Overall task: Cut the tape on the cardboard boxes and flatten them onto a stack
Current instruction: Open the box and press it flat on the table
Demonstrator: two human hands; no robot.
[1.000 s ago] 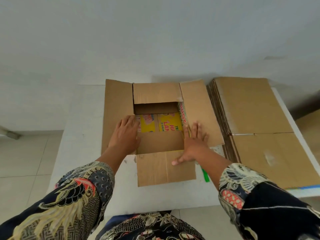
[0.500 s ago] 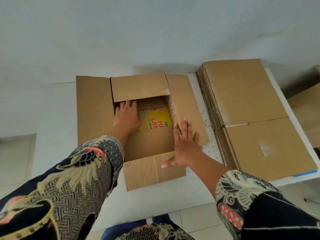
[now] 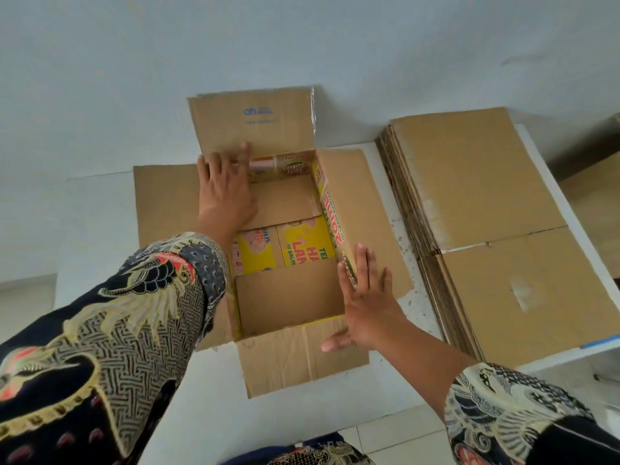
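An open cardboard box (image 3: 365, 209) stands on the white table (image 3: 208, 414) with its flaps spread out. Yellow printed panels (image 3: 302, 245) show at its bottom between two plain inner flaps. My left hand (image 3: 224, 193) reaches into the box with straight fingers and presses against the far flap (image 3: 261, 122), which stands upright. My right hand (image 3: 367, 303) lies flat with spread fingers on the box's right wall and near right corner. To the right lies a stack of flattened boxes (image 3: 503, 236).
A white wall rises right behind the table. The stack of flattened boxes reaches the table's right and near edges, where a blue strip (image 3: 600, 340) shows. More brown cardboard (image 3: 597, 196) stands beyond the table at the far right. Tiled floor (image 3: 23, 303) lies to the left.
My left hand has pushed deeper into the box and raised the far flap upright. My right hand has stayed on the right wall. The camera has moved closer.
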